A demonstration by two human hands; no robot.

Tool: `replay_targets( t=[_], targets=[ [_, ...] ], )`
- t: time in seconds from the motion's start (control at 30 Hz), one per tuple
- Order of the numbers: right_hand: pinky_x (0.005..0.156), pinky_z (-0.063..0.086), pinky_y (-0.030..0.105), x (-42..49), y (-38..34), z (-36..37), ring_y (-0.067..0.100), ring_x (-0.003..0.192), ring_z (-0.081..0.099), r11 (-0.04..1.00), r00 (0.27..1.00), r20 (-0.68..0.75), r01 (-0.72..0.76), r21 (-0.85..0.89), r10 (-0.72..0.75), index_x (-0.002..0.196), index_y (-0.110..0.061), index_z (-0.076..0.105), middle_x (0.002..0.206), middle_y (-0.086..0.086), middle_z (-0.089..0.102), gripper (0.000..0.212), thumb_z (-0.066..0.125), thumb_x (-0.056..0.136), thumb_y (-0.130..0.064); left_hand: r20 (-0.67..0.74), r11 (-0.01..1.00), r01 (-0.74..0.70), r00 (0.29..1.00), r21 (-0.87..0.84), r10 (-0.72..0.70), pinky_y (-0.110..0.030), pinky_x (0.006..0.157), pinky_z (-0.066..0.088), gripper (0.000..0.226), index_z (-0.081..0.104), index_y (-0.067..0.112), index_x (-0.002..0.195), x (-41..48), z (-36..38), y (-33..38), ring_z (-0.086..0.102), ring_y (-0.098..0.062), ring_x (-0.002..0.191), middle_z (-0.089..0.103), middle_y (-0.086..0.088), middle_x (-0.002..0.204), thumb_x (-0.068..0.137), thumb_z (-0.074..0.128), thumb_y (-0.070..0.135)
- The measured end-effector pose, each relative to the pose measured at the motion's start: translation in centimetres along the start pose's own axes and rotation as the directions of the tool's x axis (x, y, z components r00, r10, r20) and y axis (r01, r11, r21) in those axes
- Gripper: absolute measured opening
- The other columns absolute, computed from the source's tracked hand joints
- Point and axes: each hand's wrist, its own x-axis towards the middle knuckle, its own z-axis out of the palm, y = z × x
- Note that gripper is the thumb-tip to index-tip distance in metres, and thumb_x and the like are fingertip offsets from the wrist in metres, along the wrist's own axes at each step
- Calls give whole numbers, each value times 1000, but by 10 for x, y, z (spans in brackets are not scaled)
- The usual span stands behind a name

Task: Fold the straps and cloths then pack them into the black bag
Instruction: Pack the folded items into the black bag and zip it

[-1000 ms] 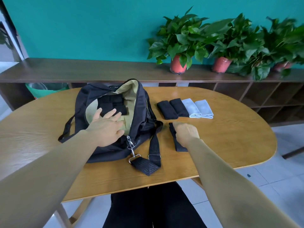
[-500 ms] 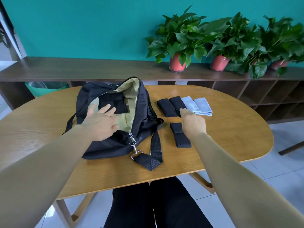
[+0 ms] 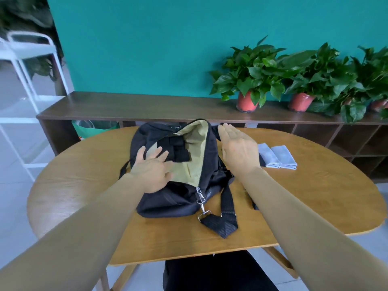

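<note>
The black bag (image 3: 168, 202) lies open on the wooden table (image 3: 315, 196), its tan lining showing. Several folded black straps (image 3: 178, 151) sit inside it. My left hand (image 3: 152, 171) rests flat on the bag's near opening edge, fingers spread. My right hand (image 3: 236, 149) hovers flat with straight fingers just right of the opening, holding nothing I can see. Two folded light-blue cloths (image 3: 277, 157) lie to its right. A dark sliver of black cloth (image 3: 261, 160) shows at my right wrist. My forearm hides the rest, and most of a strap (image 3: 254, 205) too.
The bag's shoulder strap (image 3: 227, 208) and metal clip (image 3: 202, 203) trail toward the table's near edge. A dark shelf unit (image 3: 147, 106) with potted plants (image 3: 249, 80) stands behind the table. A white rack (image 3: 25, 66) is at the far left.
My right hand left the folded strap on the table and moved forward and left to the bag's opening. The left hand stays on the bag. The view has tilted upward.
</note>
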Motion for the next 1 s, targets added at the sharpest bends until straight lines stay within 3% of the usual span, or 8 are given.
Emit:
replay_targets(
  t=[0.13, 0.3, 0.4, 0.47, 0.57, 0.63, 0.77, 1.0],
  targets=[
    [60, 52, 27, 16, -53, 16, 25, 79, 67, 996, 996, 18, 85, 38, -85, 92, -4, 67, 86, 9, 69, 38, 54, 58, 6, -4, 1000, 25, 1000, 13, -25, -58, 113, -12, 47, 33, 28, 146, 3, 6, -21, -9, -20, 148, 6, -1, 161, 102, 24, 41],
    [45, 22, 25, 14, -91, 56, 21, 58, 57, 997, 943, 329, 65, -44, -47, 69, -11, 57, 62, 4, 54, 25, 52, 48, 3, -2, 999, 43, 999, 22, -43, -58, 111, -13, 49, 35, 29, 144, 13, 18, -39, -10, -20, 148, 3, 0, 162, 100, 29, 47],
    [44, 25, 26, 18, -98, 78, 19, 66, 59, 993, 885, 464, 17, -121, 42, 77, -10, 58, 69, 4, 58, 30, 71, 51, -3, -33, 999, 35, 999, -8, -36, -58, 111, -14, 48, 37, 30, 142, 19, 24, -45, -11, -18, 148, 0, 2, 162, 98, 32, 47],
    [55, 32, 31, 21, -100, 92, 23, 93, 58, 992, 852, 521, 5, -124, 61, 101, -6, 53, 95, 9, 59, 27, 58, 74, -2, -54, 999, 26, 998, -23, -28, -57, 111, -15, 46, 36, 30, 142, 22, 28, -48, -12, -18, 147, -1, 3, 162, 98, 33, 46],
    [65, 33, 33, 28, -103, 111, 29, 109, 50, 995, 831, 550, -37, -90, 81, 113, -1, 44, 112, 14, 53, 31, 45, 82, 5, -71, 999, 22, 997, -41, -25, -56, 110, -17, 50, 31, 31, 145, 27, 34, -52, -16, -17, 147, -3, 5, 161, 98, 34, 46],
    [62, 34, 30, 29, -105, 120, 26, 104, 54, 991, 838, 534, -54, -120, 110, 108, -3, 49, 105, 11, 57, 30, 53, 78, 0, -78, 998, 22, 997, -53, -26, -55, 110, -19, 53, 27, 30, 148, 31, 37, -54, -18, -17, 146, -4, 5, 161, 98, 35, 47],
    [47, 36, 24, 32, -115, 134, 18, 63, 60, 984, 830, 539, -63, -166, 144, 71, -12, 63, 65, 3, 60, 31, 74, 42, -10, -79, 998, 21, 997, -64, -26, -54, 109, -20, 57, 23, 29, 150, 36, 40, -57, -20, -16, 145, -5, 6, 161, 97, 35, 48],
    [46, 41, 23, 29, -121, 152, 21, 63, 62, 986, 822, 547, -105, -130, 159, 71, -8, 68, 65, 7, 63, 23, 60, 49, -8, -86, 998, 19, 996, -67, -25, -53, 110, -20, 57, 22, 29, 150, 34, 41, -56, -22, -15, 145, -8, 8, 161, 98, 34, 49]
  ],
)
